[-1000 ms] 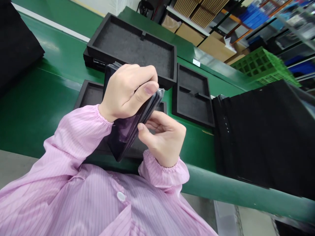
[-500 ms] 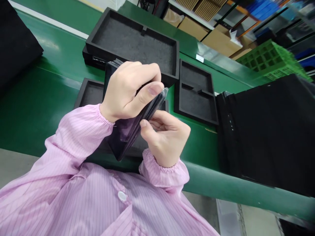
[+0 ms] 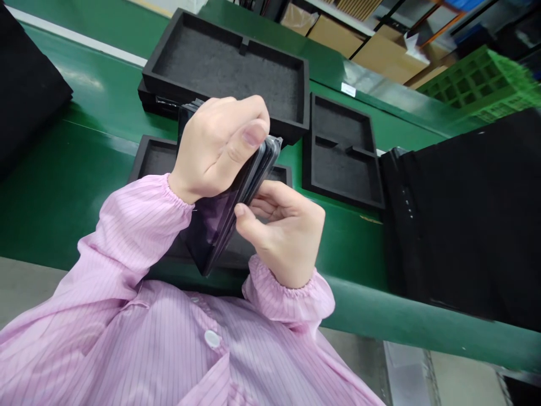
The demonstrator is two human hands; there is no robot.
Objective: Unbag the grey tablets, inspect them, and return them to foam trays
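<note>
A dark, glossy stack of flat panels in clear plastic film (image 3: 213,223) stands tilted between my hands; I cannot make out exactly what the panels are. My left hand (image 3: 222,144) is closed over the top of the stack, its thumb along the upper edge. Lower on the right, my right hand (image 3: 283,225) pinches the side edge of the stack between thumb and fingers. Beneath both hands lies a black foam tray (image 3: 146,158), mostly hidden by them and the stack.
Behind the hands, a large black foam tray (image 3: 224,62) rests on another. A divided black tray (image 3: 344,152) lies to its right on the green table (image 3: 101,225). Big black stacks (image 3: 469,225) flank both sides. A green crate (image 3: 477,79) and cardboard boxes (image 3: 380,53) stand beyond.
My left hand and the top of the stack have shifted slightly up and left. The panel edges show a little more apart at the top. My right hand keeps its pinch.
</note>
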